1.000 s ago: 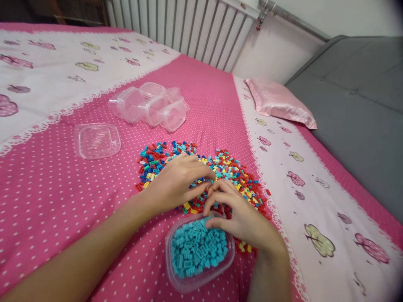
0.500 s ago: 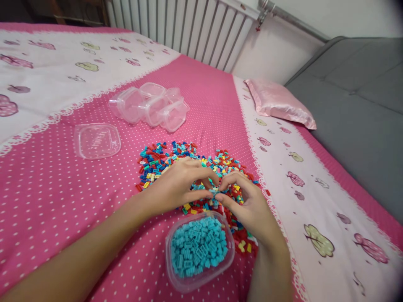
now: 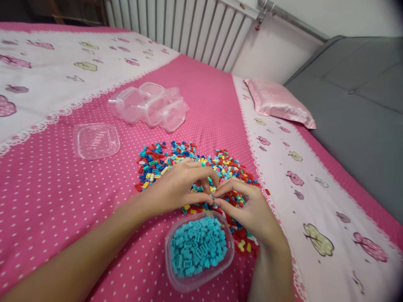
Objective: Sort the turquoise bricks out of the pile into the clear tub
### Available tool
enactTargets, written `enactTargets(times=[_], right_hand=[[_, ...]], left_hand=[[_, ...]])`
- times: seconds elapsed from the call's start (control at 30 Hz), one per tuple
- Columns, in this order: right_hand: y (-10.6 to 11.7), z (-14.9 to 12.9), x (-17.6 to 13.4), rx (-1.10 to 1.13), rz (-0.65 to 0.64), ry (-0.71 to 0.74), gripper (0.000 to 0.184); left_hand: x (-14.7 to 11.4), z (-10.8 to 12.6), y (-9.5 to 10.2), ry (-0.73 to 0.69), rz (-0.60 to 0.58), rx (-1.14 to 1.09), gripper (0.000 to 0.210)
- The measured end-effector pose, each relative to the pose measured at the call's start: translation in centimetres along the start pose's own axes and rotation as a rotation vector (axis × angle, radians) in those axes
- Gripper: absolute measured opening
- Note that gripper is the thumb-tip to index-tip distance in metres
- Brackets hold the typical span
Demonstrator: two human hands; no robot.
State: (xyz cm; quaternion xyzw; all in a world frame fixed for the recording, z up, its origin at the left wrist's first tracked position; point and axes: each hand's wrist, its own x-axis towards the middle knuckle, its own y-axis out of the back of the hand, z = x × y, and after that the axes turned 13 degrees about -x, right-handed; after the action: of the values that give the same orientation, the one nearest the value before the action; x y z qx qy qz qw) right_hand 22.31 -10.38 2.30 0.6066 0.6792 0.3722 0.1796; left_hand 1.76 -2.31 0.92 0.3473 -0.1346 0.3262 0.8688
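My left hand (image 3: pixel 184 184) and my right hand (image 3: pixel 252 205) meet fingertip to fingertip over a pile of small mixed-colour building bricks (image 3: pixel 154 161). Pinched between the fingertips of both is a tiny light-blue building brick (image 3: pixel 213 196), mostly covered by the fingers. Just below the hands stands a clear plastic container (image 3: pixel 169 268), filled with turquoise bricks (image 3: pixel 198 245). Red, yellow, blue and green pieces of the pile show around and under both hands; part of it is hidden by them.
A clear lid (image 3: pixel 97 141) lies to the left on the pink dotted bedspread (image 3: pixel 47 201). Beyond the pile, several clear containers (image 3: pixel 151 107) are grouped together. A pink pillow (image 3: pixel 278 100) rests against the grey headboard (image 3: pixel 352 92), and a white radiator (image 3: pixel 182 29) stands behind the bed.
My right fingertips have shifted slightly left and closed in against the left fingertips. The left hand, container and pile look nearly unchanged.
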Motion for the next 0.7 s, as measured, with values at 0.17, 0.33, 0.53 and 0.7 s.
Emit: enactTargets(times=[0.17,0.33,0.53,0.7], right_hand=[[-0.1,-0.1,0.0,0.021,0.004,0.000,0.007],[-0.1,-0.1,-0.1,0.022,-0.006,-0.018,0.007],[0.8,-0.3,-0.7,0.045,-0.078,-0.001,0.014],[1.5,-0.8,-1.2,0.073,-0.186,0.050,0.014]], left_hand=[[0.0,0.0,0.1,-0.007,-0.022,-0.015,0.022],[-0.1,0.1,0.1,-0.006,-0.045,-0.058,0.021],[0.0,0.4,0.5,-0.007,-0.110,-0.138,0.024],[0.0,-0.1,1.1,0.086,-0.083,0.093,0.018]])
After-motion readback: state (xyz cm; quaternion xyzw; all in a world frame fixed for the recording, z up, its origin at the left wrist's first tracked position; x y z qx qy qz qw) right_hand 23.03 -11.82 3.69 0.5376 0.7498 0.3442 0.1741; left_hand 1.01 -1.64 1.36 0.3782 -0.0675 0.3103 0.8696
